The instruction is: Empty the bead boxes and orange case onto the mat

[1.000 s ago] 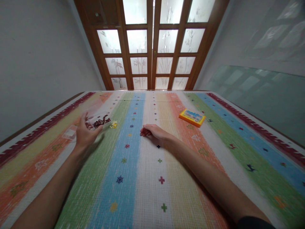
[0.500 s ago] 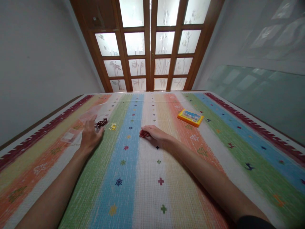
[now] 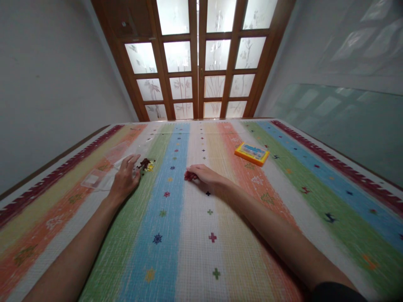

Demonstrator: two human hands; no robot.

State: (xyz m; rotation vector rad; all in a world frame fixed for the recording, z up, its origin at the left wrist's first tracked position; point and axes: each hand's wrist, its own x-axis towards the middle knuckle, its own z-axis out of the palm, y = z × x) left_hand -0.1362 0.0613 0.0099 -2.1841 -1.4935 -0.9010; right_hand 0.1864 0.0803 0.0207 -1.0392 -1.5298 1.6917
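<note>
Two bare hands, both over a striped tablecloth (image 3: 198,256). Left hand (image 3: 124,180): fingers partly extended, thumb set apart from them; no piece shows in its grasp, and whether it has hold of the clear plastic film (image 3: 117,153) behind it cannot be told. One small heap of dark brown pieces (image 3: 145,162), just beyond the left fingertips, on the green stripe's edge. One small group of yellow pieces (image 3: 150,167), touching the dark heap on its right side. One clear plastic case (image 3: 91,180), left of the left hand. Right hand (image 3: 201,174): fingers curled inward, near the middle of the cloth, well apart from the heap; contents, if any, hidden. One yellow-orange box (image 3: 252,154) with a blue-printed top, lying flat, farther off to the right. Wooden doors (image 3: 195,96) with frosted panes, beyond the table.
</note>
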